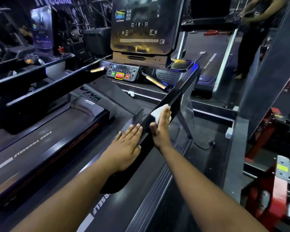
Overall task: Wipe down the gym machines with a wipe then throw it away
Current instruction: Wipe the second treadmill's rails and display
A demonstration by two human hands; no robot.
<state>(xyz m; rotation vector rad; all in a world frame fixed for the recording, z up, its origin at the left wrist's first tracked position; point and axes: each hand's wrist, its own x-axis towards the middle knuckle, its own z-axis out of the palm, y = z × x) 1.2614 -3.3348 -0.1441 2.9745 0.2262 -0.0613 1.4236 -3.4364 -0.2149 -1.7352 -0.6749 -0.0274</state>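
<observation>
The right hand [162,126] lies flat on the treadmill's right rail [172,99], fingers straight and pressed together, pointing to about 12 o'clock. Under those fingers sits the wipe [157,112], a white patch showing at 11 o'clock of the hand, trapped between palm and rail. The left hand [126,144] rests flat on the inner edge of the same rail, at 8 o'clock of the right, fingers straight and close together, holding nothing.

The step in hand looks like wiping this rail. To do it well, pressure should stay even through the whole palm so that the wipe travels with the hand instead of bunching or sliding out. The stroke is best run along the rail's length towards the console [122,75] at 11 o'clock, then back along the outer face, so that top and side both get covered. The left hand serves as a brace; it should keep clear of the wipe's path. Much seems left: the console, the left rail [57,87] at 9 o'clock, and other machines. No bin is in view.
</observation>
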